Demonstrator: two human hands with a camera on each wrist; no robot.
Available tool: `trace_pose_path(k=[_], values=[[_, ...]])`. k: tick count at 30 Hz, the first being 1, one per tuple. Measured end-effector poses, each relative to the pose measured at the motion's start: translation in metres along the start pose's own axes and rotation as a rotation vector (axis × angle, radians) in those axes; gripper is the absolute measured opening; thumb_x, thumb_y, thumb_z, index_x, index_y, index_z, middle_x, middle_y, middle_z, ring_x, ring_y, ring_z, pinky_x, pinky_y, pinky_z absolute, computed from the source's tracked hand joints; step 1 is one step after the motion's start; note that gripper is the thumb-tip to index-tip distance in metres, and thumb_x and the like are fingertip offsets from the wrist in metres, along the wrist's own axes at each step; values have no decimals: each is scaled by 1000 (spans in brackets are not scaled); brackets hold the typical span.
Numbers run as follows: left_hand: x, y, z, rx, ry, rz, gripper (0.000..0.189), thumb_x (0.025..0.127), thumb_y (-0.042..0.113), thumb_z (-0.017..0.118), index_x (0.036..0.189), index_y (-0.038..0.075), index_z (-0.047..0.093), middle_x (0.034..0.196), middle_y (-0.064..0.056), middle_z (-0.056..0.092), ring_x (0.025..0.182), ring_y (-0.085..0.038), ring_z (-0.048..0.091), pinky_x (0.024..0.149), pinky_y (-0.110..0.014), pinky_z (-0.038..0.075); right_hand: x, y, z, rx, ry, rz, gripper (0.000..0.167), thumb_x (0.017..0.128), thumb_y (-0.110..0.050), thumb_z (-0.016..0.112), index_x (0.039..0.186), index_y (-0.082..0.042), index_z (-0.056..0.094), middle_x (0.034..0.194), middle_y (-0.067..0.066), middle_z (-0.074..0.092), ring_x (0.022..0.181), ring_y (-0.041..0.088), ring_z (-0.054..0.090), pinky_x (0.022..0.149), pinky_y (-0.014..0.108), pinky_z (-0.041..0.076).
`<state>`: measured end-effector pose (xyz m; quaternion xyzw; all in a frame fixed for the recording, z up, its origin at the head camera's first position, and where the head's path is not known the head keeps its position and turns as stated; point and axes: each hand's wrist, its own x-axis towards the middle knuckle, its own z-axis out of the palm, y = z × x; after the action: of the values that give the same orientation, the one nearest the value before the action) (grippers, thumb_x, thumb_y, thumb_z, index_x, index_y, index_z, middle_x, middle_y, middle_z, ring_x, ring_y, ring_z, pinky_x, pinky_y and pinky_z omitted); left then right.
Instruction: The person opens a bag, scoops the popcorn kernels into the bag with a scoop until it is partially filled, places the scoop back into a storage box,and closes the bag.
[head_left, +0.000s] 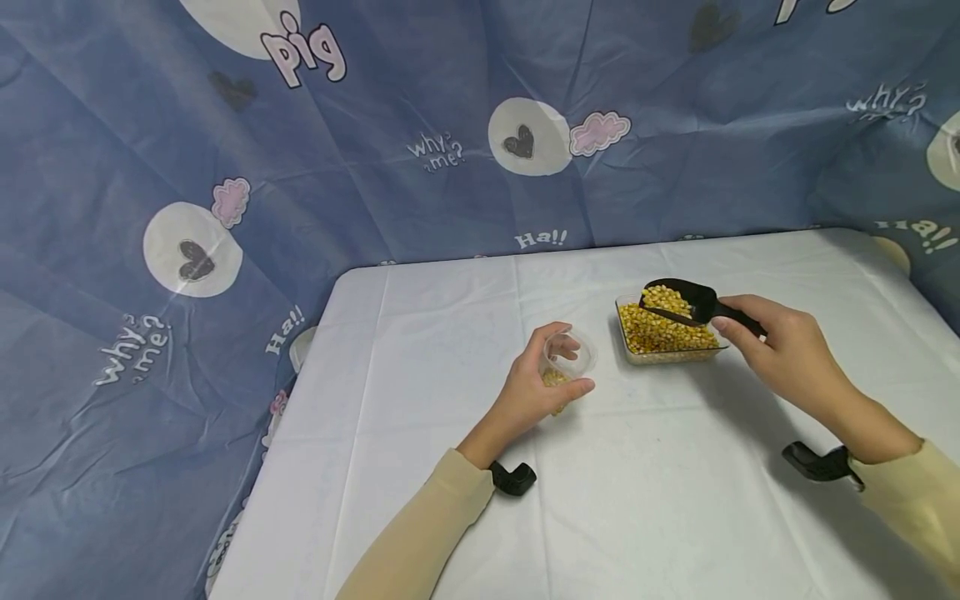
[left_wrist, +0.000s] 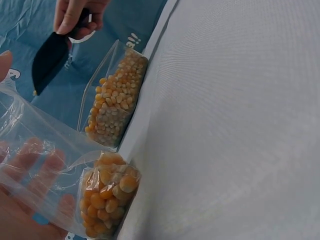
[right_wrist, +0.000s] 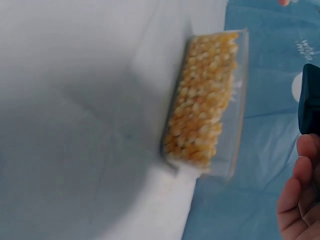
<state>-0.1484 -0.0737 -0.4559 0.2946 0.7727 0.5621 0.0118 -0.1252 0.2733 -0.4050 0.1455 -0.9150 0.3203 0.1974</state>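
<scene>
My right hand (head_left: pixel 787 350) grips the handle of a black scoop (head_left: pixel 697 298) heaped with yellow corn kernels (head_left: pixel 666 298). The scoop is tilted above a clear rectangular container (head_left: pixel 671 357), which stands on the table with more corn kernels in it. To the left, my left hand (head_left: pixel 528 379) holds a clear plastic bag (left_wrist: pixel 45 125), fingers and thumb curved round its rounded open mouth. Some corn kernels (left_wrist: pixel 107 200) lie at the bottom of this bag. In the right wrist view the scoop (right_wrist: pixel 311 100) shows only partly at the right edge, above the fingers.
A white cloth (head_left: pixel 450 350) covers the table. Behind and to the left hangs a blue printed curtain (head_left: pixel 420 108), close to the table's far edge. A black wrist mount (head_left: pixel 513 479) sticks out at the left sleeve, and another mount (head_left: pixel 817 462) at the right.
</scene>
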Motion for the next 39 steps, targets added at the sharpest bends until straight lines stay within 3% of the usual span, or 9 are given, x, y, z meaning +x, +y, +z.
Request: trace_pose_path(k=[8,15,22,30,39], values=[[0,1,-1,-9,-4,-15,75,88,29,80,148,34,36,132,-2,58,117,-20,58,97,-37,46,5,-13,-1,34,28,-42,33,96,-15,71,129,-13,68,113,8,72,77,-3,55,70,19,40],[0,-1,-1,0,-8,-3,77,88,28,80,150,26,35,132,-5,58,117,-20,58,99,-39,46,8,-23,0,39,22,-40,33,97,-17,70,130,-12,68,119,9,71,92,-10,54,75,18,41],[1,0,-2,-1,-6,-20,77,88,24,81,149,31,35,133,-4,58,117,-21,58,100,-39,45,12,-37,1,57,29,-56,32,97,-17,71,128,-13,69,118,6,71,103,-13,53,81,9,37],[1,0,-1,-28,1,-6,77,87,11,80,150,14,35,133,-19,56,118,-36,57,100,-49,44,13,-50,4,52,19,-109,31,95,-14,72,126,-11,70,117,3,71,105,-10,55,81,10,39],[0,-2,-4,-14,3,3,76,87,22,82,148,29,36,131,-9,58,116,-19,59,100,-43,45,11,-57,13,68,-9,-165,28,93,-11,74,121,-12,72,115,-2,71,107,-7,57,77,11,42]])
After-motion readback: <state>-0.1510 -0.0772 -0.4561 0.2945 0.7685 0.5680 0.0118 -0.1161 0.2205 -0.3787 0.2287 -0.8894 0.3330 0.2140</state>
